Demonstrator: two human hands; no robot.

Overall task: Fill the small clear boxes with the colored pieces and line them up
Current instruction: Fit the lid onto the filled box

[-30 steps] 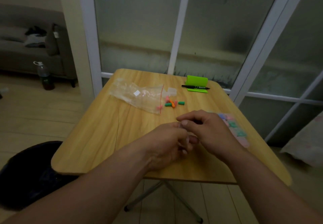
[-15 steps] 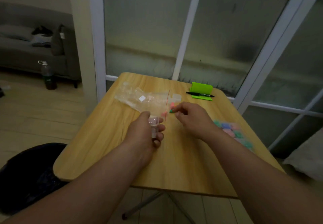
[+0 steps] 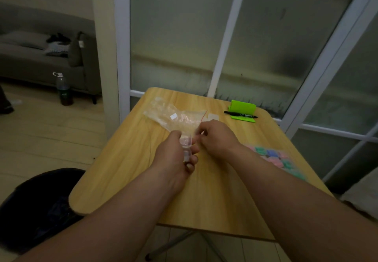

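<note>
My left hand (image 3: 174, 155) grips a small clear box (image 3: 186, 146), held upright above the wooden table (image 3: 126, 171). My right hand (image 3: 214, 137) sits just right of the box, its fingertips pinched together by the box's top; what they pinch is hidden. The loose colored pieces lie behind my right hand and do not show. A row of filled boxes (image 3: 274, 157) with pink, green and blue pieces lies along the table's right side, partly behind my right forearm.
A clear zip bag (image 3: 173, 116) with a red seal lies at the table's back, a small clear lid (image 3: 213, 116) beside it. A green stand (image 3: 243, 108) with a black pen (image 3: 241, 115) is at the back right. A dark bin (image 3: 34, 206) stands left of the table.
My right hand drew back from the pile of pieces toward the box in my left hand. My left hand kept hold of the box. The camera tilted a little.
</note>
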